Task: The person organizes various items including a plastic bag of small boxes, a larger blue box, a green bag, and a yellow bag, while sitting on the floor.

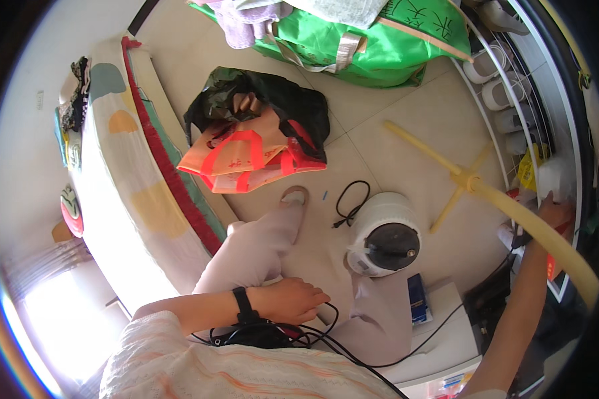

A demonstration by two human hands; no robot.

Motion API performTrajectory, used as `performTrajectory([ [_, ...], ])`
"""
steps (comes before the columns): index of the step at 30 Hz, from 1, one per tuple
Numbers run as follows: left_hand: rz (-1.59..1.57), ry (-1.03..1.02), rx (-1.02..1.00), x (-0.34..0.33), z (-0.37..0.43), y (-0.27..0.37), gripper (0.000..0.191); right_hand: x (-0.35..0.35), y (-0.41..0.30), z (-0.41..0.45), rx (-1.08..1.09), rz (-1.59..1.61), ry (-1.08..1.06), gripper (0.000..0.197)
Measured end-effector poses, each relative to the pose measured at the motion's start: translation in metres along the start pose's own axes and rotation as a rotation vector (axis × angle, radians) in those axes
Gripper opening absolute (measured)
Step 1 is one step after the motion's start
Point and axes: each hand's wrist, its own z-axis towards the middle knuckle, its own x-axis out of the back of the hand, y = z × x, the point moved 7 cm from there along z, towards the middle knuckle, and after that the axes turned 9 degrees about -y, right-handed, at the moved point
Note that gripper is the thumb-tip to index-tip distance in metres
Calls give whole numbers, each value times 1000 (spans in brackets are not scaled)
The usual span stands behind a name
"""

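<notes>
My left hand point(293, 300), with a black band at the wrist, lies over my lap with its fingers curled. Black cables point(299, 335) bunch below it, and one loops close to its fingertips. Nothing shows inside the fingers, though the palm is hidden. Far to the right, my right hand point(556, 213) reaches into the shoe rack point(509, 80). Its fingers touch a whitish translucent thing point(554, 177), too blurred to name or to tell whether they grip it. A yellow plastic bag point(528, 168) sits beside that thing.
Between my feet stands a white electric appliance point(384, 209) with a dark lid and coiled cord point(352, 199). A yellow pole stand point(509, 199) crosses before my right arm. Ahead are an orange-red bag point(244, 154), a black plastic bag point(304, 99) and a green storage bag point(324, 55). A bed point(135, 199) borders the left.
</notes>
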Motion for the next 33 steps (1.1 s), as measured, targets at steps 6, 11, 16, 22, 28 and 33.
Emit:
performTrajectory([
  [6,145,145,-85,-31,-44,-4,31,87,-79,-144,63,232,-103,52],
  [11,321,92,-58,-59,-80,-12,24,154,-53,-327,-176,752,-175,52],
  [16,556,345,-213,-78,-108,-29,23,263,-84,-471,-437,998,-330,49],
  [22,718,700,-360,-46,-199,24,26,424,-117,-514,-97,541,-6,35],
  [28,906,903,-288,-60,-251,-13,33,500,-202,-550,-281,559,-51,24],
  [33,829,989,-166,-61,-253,-32,34,540,-220,-564,33,485,-80,25],
])
